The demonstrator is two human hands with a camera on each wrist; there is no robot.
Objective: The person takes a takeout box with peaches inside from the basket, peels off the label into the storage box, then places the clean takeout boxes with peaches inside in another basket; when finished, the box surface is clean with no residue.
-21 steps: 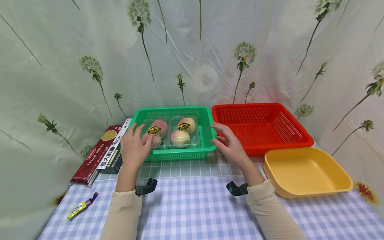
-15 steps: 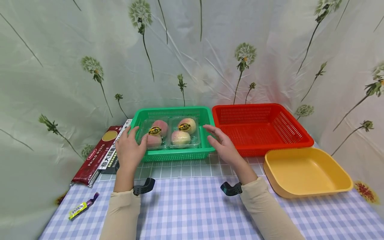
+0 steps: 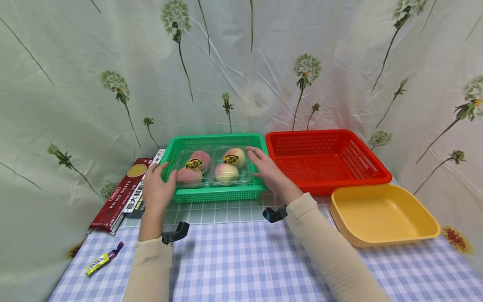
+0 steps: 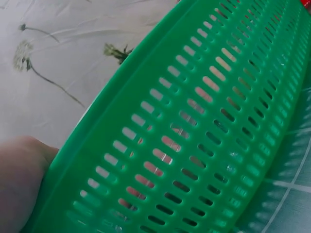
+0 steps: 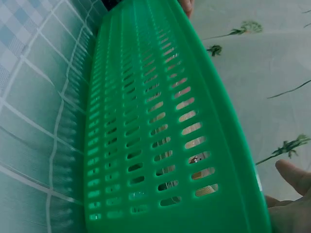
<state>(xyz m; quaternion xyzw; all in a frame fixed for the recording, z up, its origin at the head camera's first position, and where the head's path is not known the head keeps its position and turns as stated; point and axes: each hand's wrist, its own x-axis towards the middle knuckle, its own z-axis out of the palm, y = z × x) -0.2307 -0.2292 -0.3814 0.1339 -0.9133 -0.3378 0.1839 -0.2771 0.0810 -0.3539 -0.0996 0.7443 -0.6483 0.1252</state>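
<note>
Inside the green basket [image 3: 219, 196], two clear plastic packs of peaches lie side by side. The left pack [image 3: 193, 170] holds pinkish peaches and the right pack [image 3: 231, 165] paler ones, each with a black and gold label. My left hand [image 3: 156, 191] is at the basket's left front corner, thumb and fingers spread apart. Over the basket's right end reaches my right hand [image 3: 268, 170], its fingertips close beside the right pack; contact cannot be made out. Both wrist views mostly show the basket's slotted front wall [image 4: 194, 111], with part of the right hand [image 5: 294, 199] past the rim.
A red basket [image 3: 332, 184] stands against the green one on the right, with a yellow tray [image 3: 385, 218] in front of it. To the left lie a red spaghetti packet [image 3: 122, 193] and a black-and-white pasta packet [image 3: 137, 197]. A small wrapped candy [image 3: 102, 262] lies front left.
My right hand has moved left and a little forward, from the green basket's right rim to beside the right pack. The left hand has shifted slightly left and down, away from the left pack.
</note>
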